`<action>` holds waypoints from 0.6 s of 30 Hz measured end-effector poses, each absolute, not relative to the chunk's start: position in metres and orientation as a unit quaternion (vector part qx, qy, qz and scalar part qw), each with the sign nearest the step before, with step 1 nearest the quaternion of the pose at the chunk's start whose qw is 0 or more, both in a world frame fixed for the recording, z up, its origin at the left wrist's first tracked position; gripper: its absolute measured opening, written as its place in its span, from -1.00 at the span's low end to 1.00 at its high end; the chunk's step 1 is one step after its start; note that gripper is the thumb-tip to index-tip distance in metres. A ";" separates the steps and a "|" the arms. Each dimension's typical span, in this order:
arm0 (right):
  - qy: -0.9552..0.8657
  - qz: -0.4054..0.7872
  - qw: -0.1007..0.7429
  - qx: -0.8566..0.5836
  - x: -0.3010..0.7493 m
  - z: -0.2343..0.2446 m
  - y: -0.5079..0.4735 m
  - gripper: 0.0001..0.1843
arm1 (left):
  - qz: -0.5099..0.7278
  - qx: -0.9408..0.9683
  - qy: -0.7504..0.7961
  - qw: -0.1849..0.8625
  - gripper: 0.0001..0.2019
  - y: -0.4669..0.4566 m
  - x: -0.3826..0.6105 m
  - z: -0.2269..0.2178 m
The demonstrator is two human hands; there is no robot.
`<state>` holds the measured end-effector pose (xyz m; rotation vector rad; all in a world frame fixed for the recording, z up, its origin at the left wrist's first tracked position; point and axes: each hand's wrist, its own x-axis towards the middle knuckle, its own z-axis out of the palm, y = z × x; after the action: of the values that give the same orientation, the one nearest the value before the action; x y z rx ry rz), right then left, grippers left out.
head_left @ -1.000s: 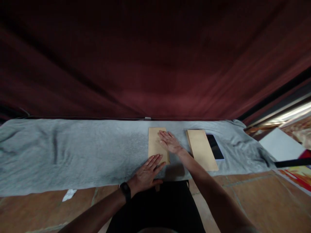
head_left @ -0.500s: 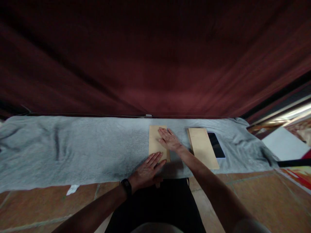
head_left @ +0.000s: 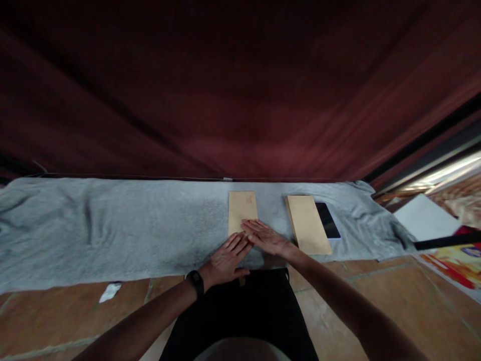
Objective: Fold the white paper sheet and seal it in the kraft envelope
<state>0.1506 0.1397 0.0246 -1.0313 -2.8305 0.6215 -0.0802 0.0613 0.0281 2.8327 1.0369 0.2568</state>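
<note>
A tan paper envelope (head_left: 240,208) lies flat on the grey cloth (head_left: 150,220) in front of me, a small reddish print near its upper right corner. Fingers stretched out, my left hand (head_left: 225,260) rests on the envelope's near end. My right hand (head_left: 265,237) lies flat across its lower right part, fingertips meeting those of the left. Both hands are open and grip nothing. The near edge of the envelope is hidden under them. To the right is a stack of similar tan envelopes (head_left: 308,223), apart from my right forearm.
A dark-screened tablet (head_left: 327,220) sticks out from behind the stack's right side. Dark red fabric (head_left: 240,125) hangs beyond the cloth. On the tiled floor lies a white scrap (head_left: 110,292). A white sheet (head_left: 426,218) and a colourful printed item (head_left: 456,263) are at far right.
My right hand has slid down the envelope toward me, uncovering its upper part and the print. It now meets my left hand, which has barely moved.
</note>
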 end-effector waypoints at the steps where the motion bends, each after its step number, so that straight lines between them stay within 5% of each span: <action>1: -0.919 0.196 0.033 -0.340 0.150 0.024 0.147 -0.37 | 0.085 0.934 0.343 0.061 -0.13 0.062 -0.080 0.029; 18: -0.914 0.058 0.075 -0.394 0.114 0.015 0.255 -0.32 | 0.086 0.924 0.345 0.144 -0.12 0.062 -0.079 0.040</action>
<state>0.1139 0.2551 0.0153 -1.1830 -2.7417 0.1737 -0.0794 0.0623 0.0399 2.6629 0.9953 0.2471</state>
